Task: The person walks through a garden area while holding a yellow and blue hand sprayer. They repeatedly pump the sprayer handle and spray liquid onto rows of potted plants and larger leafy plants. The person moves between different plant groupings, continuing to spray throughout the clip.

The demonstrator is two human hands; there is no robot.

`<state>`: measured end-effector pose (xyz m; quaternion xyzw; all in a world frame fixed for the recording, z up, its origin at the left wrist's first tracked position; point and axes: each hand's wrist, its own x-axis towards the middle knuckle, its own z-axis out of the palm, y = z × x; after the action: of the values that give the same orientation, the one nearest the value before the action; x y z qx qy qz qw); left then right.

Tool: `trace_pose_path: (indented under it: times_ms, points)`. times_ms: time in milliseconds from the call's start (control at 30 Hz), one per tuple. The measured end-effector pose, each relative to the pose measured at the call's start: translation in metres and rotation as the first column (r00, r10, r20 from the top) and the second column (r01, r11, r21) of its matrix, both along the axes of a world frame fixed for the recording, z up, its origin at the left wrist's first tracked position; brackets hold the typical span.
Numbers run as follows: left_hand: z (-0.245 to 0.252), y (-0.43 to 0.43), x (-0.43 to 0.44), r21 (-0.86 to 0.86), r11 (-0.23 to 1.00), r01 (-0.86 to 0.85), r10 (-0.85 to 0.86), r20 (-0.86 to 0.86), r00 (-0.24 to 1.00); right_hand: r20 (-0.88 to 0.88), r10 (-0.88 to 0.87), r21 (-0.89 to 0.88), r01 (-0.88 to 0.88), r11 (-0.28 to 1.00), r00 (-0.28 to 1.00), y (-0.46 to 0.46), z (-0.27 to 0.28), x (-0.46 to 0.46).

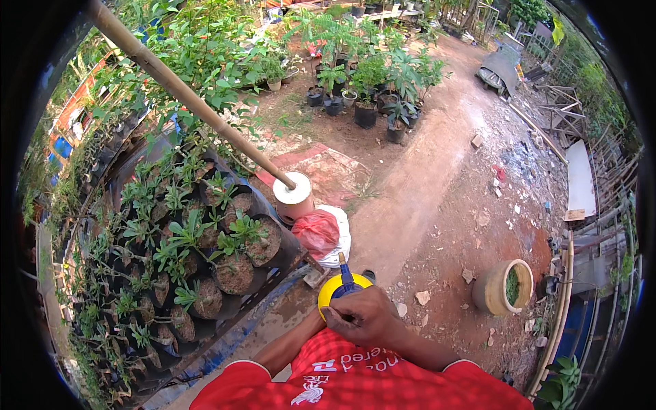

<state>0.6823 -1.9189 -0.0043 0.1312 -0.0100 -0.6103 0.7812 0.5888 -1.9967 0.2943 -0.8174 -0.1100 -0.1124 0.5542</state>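
Close to my chest is a yellow and blue pump sprayer [328,290], its brass nozzle [342,258] pointing away from me. My right hand [365,313] is closed over the sprayer's top, and its fist hides the part it grips. From the left, my left forearm [292,335] reaches to the sprayer's side; the hand itself is hidden behind the bottle and my right hand. To the left, potted adenium-like plants [205,256] in black grow bags stand packed on a metal-framed bench [241,310].
Beyond the sprayer lie a red plastic bag [316,233] and a white sack [342,225]. A bamboo pole [220,125] stands in a cement-filled bucket [294,205]. Potted saplings [366,113] are ahead. A round planter [484,289] stands right, near a bamboo fence [610,287].
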Motion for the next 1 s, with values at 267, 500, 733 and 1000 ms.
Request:
trace_pose_path:
  times_ms: [267, 500, 733, 1000]
  points:
    - [-0.008, -0.046, 0.001, 0.006, 1.0, 0.015, -0.015, -0.031, 0.999, 0.221, 0.143, -0.079, -0.128, 0.989, 0.965, -0.063, 0.035, 0.025]
    - [-0.01, -0.118, 0.007, 0.006, 1.0, -0.011, 0.011, -0.046, 0.999, 0.349, 0.069, -0.026, -0.063, 0.998, 0.935, -0.169, 0.09, 0.038]
    - [-0.016, -0.219, 0.014, -0.034, 0.999, -0.024, 0.022, -0.052, 0.998, 0.327, 0.024, -0.058, -0.005, 0.998, 0.945, -0.267, 0.096, 0.043]
    - [-0.019, -0.28, 0.018, -0.064, 0.998, -0.023, 0.018, -0.078, 0.997, 0.17, -0.186, 0.024, 0.185, 0.982, 0.968, -0.311, 0.023, 0.043]
